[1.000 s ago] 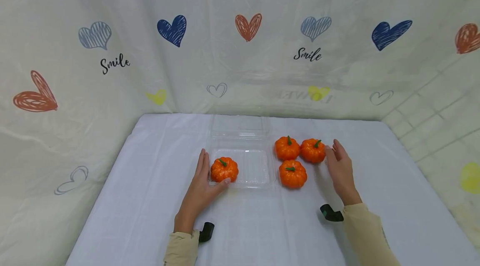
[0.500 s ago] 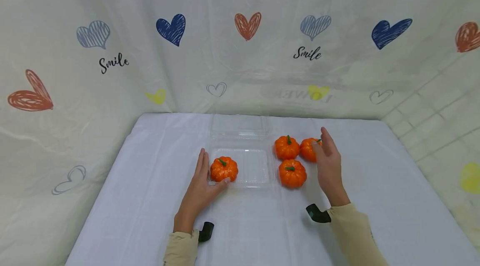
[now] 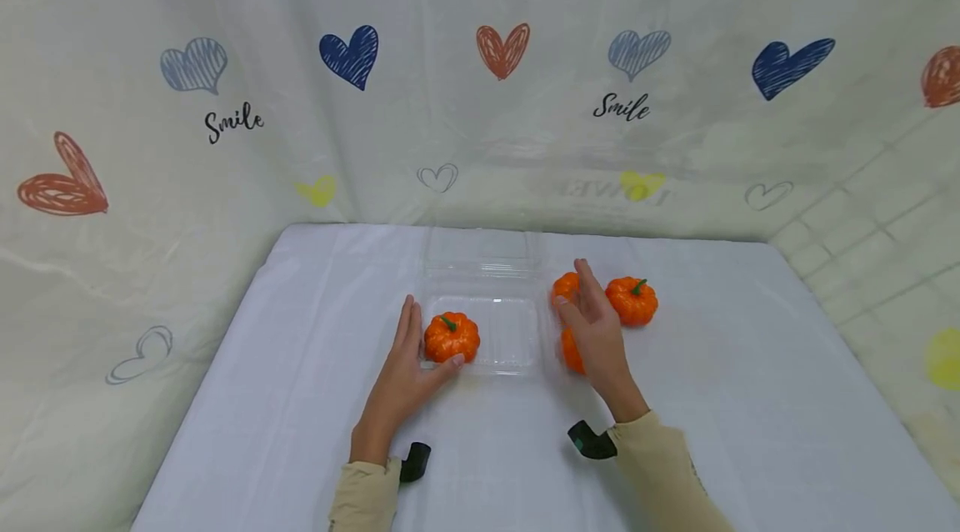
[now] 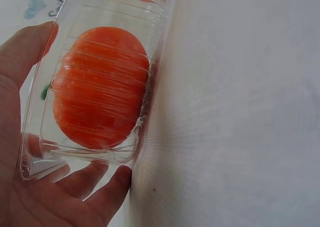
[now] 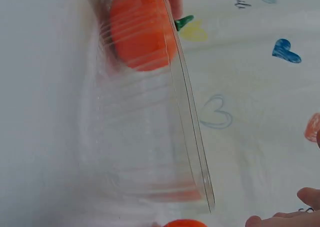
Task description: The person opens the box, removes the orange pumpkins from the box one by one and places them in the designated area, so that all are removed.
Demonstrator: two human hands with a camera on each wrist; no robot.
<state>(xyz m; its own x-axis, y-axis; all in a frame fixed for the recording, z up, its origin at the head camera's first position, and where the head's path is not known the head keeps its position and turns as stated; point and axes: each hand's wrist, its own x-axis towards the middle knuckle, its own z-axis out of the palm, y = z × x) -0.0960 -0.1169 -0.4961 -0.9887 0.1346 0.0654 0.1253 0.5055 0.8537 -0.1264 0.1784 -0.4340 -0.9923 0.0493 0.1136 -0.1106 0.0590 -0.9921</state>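
Observation:
A clear plastic container (image 3: 542, 340) stands unfolded on the white-covered table, with an orange toy pumpkin (image 3: 452, 338) in its left half. My left hand (image 3: 401, 386) holds the container's near left corner, thumb along the near rim and fingers against the left side; the left wrist view shows that pumpkin (image 4: 102, 87) through the clear wall. To the right of the container, my right hand (image 3: 602, 348) hovers with fingers extended, holding nothing. It partly covers a back pumpkin (image 3: 566, 288) and a front pumpkin (image 3: 572, 351). A third loose pumpkin (image 3: 632, 301) lies just right of it.
The container's lid (image 3: 480, 248) lies folded back toward the rear edge of the white tablecloth (image 3: 750, 399). Behind the table hangs a pale curtain (image 3: 420, 123) printed with hearts. A black wrist camera (image 3: 592, 440) juts from the right sleeve, another (image 3: 415, 463) from the left.
My right hand has moved left from beside the rightmost pumpkin, across it, to over the two nearer the container. The left hand and the pumpkin in the container stay in place.

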